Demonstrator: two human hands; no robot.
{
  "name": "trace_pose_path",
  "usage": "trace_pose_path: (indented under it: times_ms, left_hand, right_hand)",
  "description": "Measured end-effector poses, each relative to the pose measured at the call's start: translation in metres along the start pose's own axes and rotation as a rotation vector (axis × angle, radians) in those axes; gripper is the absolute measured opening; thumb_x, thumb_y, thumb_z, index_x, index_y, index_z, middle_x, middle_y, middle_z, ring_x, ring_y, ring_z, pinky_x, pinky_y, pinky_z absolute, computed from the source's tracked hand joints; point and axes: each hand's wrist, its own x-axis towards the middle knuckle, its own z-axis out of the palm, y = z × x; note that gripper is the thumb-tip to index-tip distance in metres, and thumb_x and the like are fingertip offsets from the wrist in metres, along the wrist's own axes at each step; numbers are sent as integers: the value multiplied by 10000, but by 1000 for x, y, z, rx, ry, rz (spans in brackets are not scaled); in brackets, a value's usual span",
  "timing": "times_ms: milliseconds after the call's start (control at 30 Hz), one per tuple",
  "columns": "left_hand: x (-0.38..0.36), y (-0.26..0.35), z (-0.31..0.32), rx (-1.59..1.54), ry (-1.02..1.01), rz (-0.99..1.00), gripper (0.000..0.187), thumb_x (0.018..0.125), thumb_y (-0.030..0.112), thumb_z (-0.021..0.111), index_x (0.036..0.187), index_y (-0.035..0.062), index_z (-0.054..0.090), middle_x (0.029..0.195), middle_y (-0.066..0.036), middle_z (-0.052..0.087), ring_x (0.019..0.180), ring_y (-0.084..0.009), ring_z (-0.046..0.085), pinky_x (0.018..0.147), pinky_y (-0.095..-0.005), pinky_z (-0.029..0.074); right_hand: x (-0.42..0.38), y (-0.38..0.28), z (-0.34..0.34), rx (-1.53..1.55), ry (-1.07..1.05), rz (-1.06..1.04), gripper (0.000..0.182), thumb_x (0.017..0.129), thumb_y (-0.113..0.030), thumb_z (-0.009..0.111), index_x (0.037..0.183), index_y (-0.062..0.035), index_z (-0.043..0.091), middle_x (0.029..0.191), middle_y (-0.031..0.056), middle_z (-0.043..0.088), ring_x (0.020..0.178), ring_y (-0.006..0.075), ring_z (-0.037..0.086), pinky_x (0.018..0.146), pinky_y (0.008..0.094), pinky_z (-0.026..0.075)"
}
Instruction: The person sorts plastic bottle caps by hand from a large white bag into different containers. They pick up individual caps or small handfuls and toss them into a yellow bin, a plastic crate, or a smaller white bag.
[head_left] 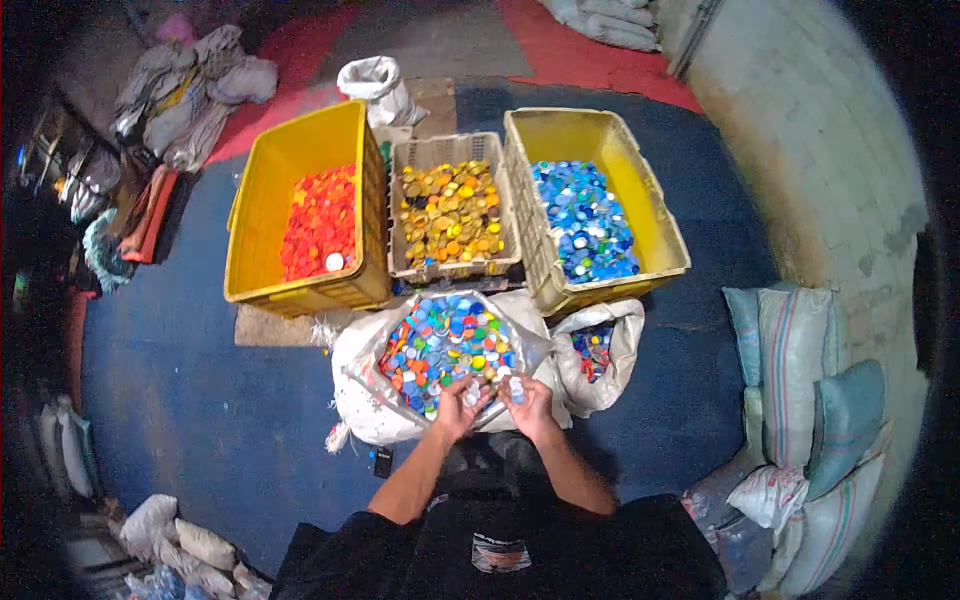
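My left hand (pixel 458 412) is cupped palm-up at the near rim of a large white sack (pixel 360 398), with a few white bottle caps (pixel 472 394) in it. Close beside it, my right hand (pixel 533 408) also holds white bottle caps (pixel 516 388) against its fingers. Beneath and beyond both hands, the sack is full of mixed bottle caps (pixel 440 340) in blue, red, green, yellow and white. The exact number of caps in each hand is too small to make out.
Beyond the sack stand a yellow crate (pixel 250 230) of red caps, a beige crate (pixel 400 265) of yellow caps and another yellow crate (pixel 640 235) of blue caps. A smaller sack (pixel 625 370) is at right. Stuffed sacks (pixel 795 370) line the right wall.
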Motion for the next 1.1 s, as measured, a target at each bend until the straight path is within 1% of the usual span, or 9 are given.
trace_pose_path:
  times_ms: [333,433,500,567,633,667,900,1033,1100]
  left_hand:
    - [58,-63,92,87,-53,-133,233,896,227,467,993,36,558,944,-124,612,895,-252,591,792,-374,499]
    - [115,-59,158,43,-81,-50,254,899,249,467,968,24,560,929,-138,607,880,-265,587,787,-390,493]
    - [133,-31,222,53,-525,-40,323,891,306,496,987,1,538,919,-143,605,882,-272,587,786,-400,487]
    - [101,-8,309,-93,-320,40,390,868,355,538,1000,-11,511,919,-142,596,882,-287,581,794,-407,479]
    - [117,13,319,-138,-535,-38,438,852,393,564,1031,-1,495,905,-128,582,838,-282,565,762,-398,467]
    - [108,10,329,-33,-312,94,399,859,402,563,993,29,520,916,-117,562,803,-264,536,706,-386,443]
    - [85,-20,162,81,-13,-24,360,911,380,521,1041,46,551,957,-101,563,871,-237,591,798,-356,523]
    - [45,-56,25,179,129,-78,411,925,376,504,1169,46,496,1097,-103,569,970,-226,583,879,-372,509]
    - [12,-63,-11,192,263,-107,277,935,306,479,1034,58,554,858,-41,587,815,-189,602,774,-338,537]
  right_hand:
    - [-8,-68,-14,293,283,-190,320,695,-117,496,975,33,537,895,180,578,886,336,584,892,452,485]
    - [16,-133,22,253,70,-344,244,724,-131,488,896,23,567,902,162,598,861,324,583,873,422,482]
    - [20,-185,63,246,-84,-486,254,755,-162,484,913,-5,604,963,119,632,894,313,582,887,442,461]
    - [16,-231,104,373,-269,-540,73,718,-131,503,728,-59,496,766,90,533,808,277,523,850,438,423]
    - [11,-258,123,292,-176,-531,133,693,-119,521,777,-68,432,796,99,478,845,287,482,879,450,396]
    - [19,-267,118,284,-160,-526,171,698,-120,525,837,-62,443,858,106,489,921,306,485,925,473,382]
    - [36,-191,19,-40,55,-435,431,791,-158,528,1202,-51,453,1207,132,498,1218,390,415,1031,539,346]
    - [28,-105,-47,-440,264,-175,408,808,-114,541,1212,-98,482,926,47,562,788,180,576,692,342,504]
    - [17,-65,-59,-645,328,-92,345,822,-143,565,1159,-80,527,880,51,587,731,165,588,640,308,512]
